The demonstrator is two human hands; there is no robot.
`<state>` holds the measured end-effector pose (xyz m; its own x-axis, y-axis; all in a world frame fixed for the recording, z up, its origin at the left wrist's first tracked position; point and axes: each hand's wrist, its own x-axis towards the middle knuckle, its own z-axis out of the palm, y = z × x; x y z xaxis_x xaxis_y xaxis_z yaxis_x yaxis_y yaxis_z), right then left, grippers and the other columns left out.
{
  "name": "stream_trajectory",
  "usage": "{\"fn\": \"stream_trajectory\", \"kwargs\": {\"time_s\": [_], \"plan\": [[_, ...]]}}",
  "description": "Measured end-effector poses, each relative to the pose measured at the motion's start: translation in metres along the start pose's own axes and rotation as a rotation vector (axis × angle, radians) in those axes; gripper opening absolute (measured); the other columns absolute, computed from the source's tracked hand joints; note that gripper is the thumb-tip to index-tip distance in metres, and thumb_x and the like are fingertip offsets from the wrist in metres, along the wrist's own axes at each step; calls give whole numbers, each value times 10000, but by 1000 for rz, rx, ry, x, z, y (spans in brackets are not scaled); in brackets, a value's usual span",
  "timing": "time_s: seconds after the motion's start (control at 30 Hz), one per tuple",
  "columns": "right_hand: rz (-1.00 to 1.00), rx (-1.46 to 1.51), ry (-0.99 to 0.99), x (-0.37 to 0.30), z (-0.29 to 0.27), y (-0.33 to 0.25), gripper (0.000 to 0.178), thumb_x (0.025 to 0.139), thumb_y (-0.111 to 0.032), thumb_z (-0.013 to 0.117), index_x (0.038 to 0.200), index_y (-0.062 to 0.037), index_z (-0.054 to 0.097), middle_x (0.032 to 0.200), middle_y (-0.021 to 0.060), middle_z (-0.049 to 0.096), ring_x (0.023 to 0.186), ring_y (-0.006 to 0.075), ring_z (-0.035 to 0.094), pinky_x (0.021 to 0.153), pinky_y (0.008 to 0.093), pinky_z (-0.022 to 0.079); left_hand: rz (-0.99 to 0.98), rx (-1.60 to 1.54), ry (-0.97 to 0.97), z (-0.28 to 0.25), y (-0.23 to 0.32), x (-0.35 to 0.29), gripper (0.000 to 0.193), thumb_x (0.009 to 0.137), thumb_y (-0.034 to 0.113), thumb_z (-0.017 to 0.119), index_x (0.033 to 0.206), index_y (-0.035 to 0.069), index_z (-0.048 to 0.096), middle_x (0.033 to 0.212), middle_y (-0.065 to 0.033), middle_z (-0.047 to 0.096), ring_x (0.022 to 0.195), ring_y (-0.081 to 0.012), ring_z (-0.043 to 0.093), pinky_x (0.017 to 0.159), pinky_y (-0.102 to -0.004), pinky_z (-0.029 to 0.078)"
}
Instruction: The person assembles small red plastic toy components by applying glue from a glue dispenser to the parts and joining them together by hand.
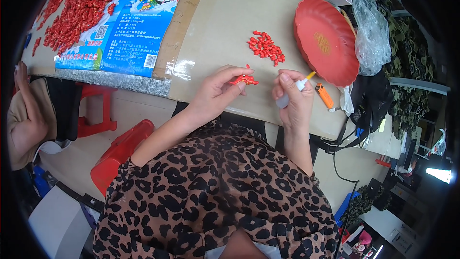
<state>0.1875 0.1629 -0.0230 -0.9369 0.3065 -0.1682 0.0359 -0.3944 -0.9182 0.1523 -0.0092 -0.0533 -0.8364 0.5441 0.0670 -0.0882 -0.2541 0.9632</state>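
The scene is lit evenly and brightly from above, and colours are rendered saturated. Soft, short shadows are cast beneath the left hand and the right hand onto the beige table. Glare is seen on the transparent tape strip, on the clear plastic bag and on the rim of the red tray. A blown-out white patch is visible at the lower right. Straight table edges are bent by fisheye distortion, and the corners are vignetted to black. The centre is rendered sharply; the periphery is softened.
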Motion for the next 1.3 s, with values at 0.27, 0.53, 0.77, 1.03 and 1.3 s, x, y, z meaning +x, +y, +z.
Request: {"fn": "stream_trajectory", "kwargs": {"time_s": [0.27,0.53,0.77,1.03,1.3], "plan": [[131,-309,-145,-7,11,1,128,743,-31,604,844,18,542,708,56,571,566,63,507,504,184,416,127,175,35,4,-4,0,265,815,2,460,1074,32,508,1008,-87,476,884,-137,497,737,-236,444],[22,-409,-143,-11,19,8,159,709,20,599,847,16,519,721,36,571,640,67,537,605,180,442,157,345,1,4,3,-1,253,812,14,483,1060,35,526,1033,-100,472,946,-174,487,787,-249,409],[88,-464,-101,-9,15,14,124,693,6,620,788,8,541,696,27,568,616,46,516,563,170,424,193,431,8,3,0,0,242,802,13,497,1042,24,527,992,-107,491,911,-187,501,761,-260,412],[104,-445,-71,-8,16,18,116,688,-2,632,766,9,548,686,23,567,609,46,513,551,170,422,166,442,15,4,0,1,240,800,-3,484,1036,21,523,977,-105,488,876,-183,507,745,-251,414],[-17,-398,-129,-14,18,13,149,706,21,605,834,16,529,702,20,563,634,45,517,574,167,423,158,383,18,6,-4,-1,256,835,11,450,1091,17,433,1002,-95,480,933,-153,502,787,-247,407]]}}
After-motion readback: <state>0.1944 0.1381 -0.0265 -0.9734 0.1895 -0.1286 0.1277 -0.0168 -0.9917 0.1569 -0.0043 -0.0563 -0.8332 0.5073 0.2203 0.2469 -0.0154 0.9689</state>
